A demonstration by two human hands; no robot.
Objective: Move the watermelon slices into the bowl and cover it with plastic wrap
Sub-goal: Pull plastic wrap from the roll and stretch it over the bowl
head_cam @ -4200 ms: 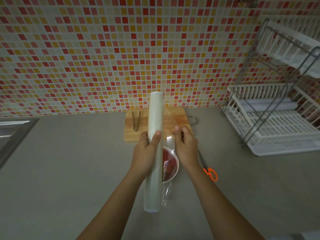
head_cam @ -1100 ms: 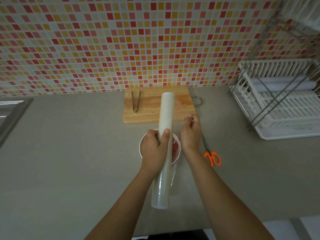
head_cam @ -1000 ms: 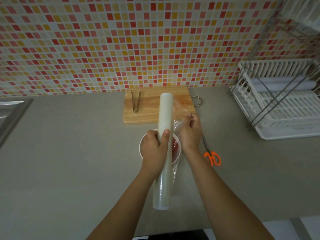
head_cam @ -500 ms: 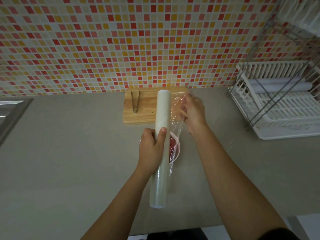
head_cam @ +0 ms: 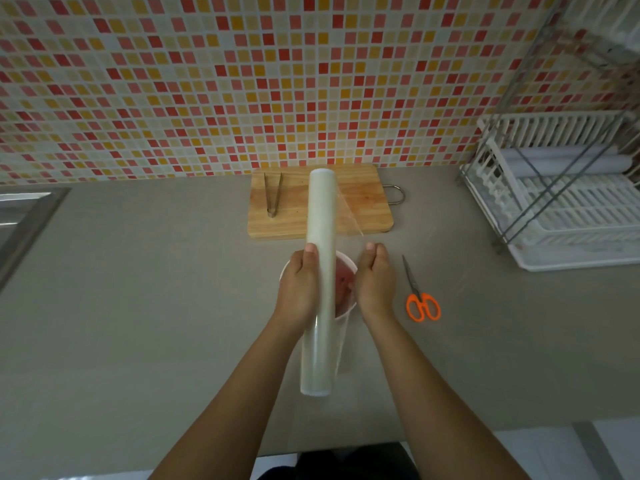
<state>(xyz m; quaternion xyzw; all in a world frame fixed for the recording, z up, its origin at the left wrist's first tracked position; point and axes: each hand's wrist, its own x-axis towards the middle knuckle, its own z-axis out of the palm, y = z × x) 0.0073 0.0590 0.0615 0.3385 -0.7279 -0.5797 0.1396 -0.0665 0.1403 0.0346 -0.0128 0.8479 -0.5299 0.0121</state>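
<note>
A: While going down the head view, first the left hand (head_cam: 299,285). State?
B: Wrapped round the middle of the plastic wrap roll (head_cam: 320,271), thumb tip up on its side. Holding it lengthwise above the bowl (head_cam: 347,310), far end over the cutting board (head_cam: 374,209), near end toward the body.
A: Right hand (head_cam: 375,282)?
B: Just right of the roll, fingers curled, thumb and forefinger together at the top. Probably pinching the edge of the film sheet (head_cam: 348,216) stretched from the roll; too clear to confirm contact.
A: Watermelon slices (head_cam: 343,284)?
B: In the bowl, red, seen only in the gap between roll and right hand. Mostly hidden otherwise.
A: Bowl itself?
B: White, standing on the counter (head_cam: 138,306), just in front of the cutting board, under both hands.
A: Rest, quick.
B: Tongs (head_cam: 273,197) lying on the left part of the board. Orange-handled scissors (head_cam: 420,301) flat on the counter, right of the right hand, apart from it. White dish rack (head_cam: 568,220) far right by the tiled wall (head_cam: 207,81). Sink (head_cam: 20,216) edge far left.
</note>
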